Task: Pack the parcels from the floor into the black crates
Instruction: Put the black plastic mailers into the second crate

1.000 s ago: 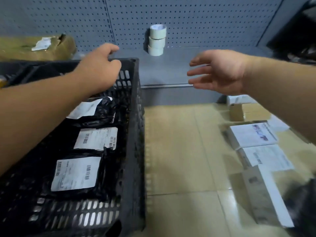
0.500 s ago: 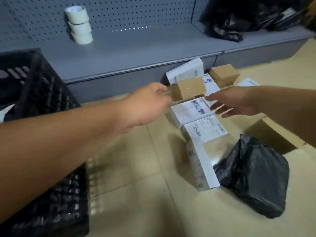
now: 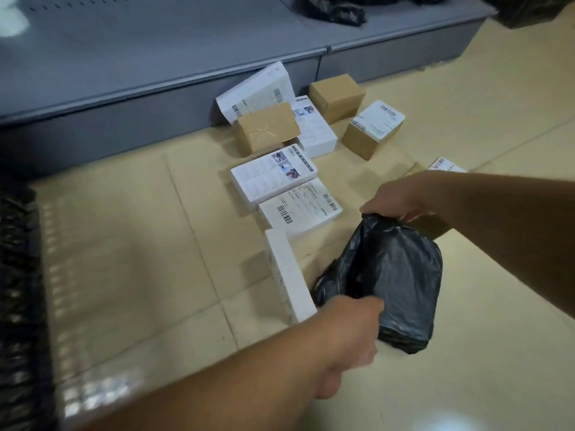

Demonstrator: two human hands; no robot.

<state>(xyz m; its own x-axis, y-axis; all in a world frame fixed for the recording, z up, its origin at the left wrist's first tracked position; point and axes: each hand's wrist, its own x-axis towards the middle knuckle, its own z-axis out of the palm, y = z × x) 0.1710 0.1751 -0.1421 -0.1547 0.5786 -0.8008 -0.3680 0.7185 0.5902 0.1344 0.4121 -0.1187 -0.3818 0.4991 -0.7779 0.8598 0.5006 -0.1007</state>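
Note:
A black plastic-wrapped parcel (image 3: 395, 275) lies on the tiled floor at the right. My right hand (image 3: 401, 199) grips its far top edge, fingers curled over the plastic. My left hand (image 3: 351, 334) holds its near left corner, fingertips hidden behind the wrap. Beside it a narrow white box (image 3: 287, 276) lies on the floor. Further back sit several white labelled boxes (image 3: 273, 175) and brown cardboard boxes (image 3: 266, 127). The black crate (image 3: 18, 306) shows only as a blurred wall at the left edge.
A low grey shelf base (image 3: 155, 73) runs along the back, with black bags (image 3: 336, 9) on it. Another labelled parcel (image 3: 446, 165) peeks out behind my right forearm. Bare beige tiles lie between the crate and the parcels.
The view swung from the crate to the floor parcels. Both hands came down from mid-air and took hold of the black parcel.

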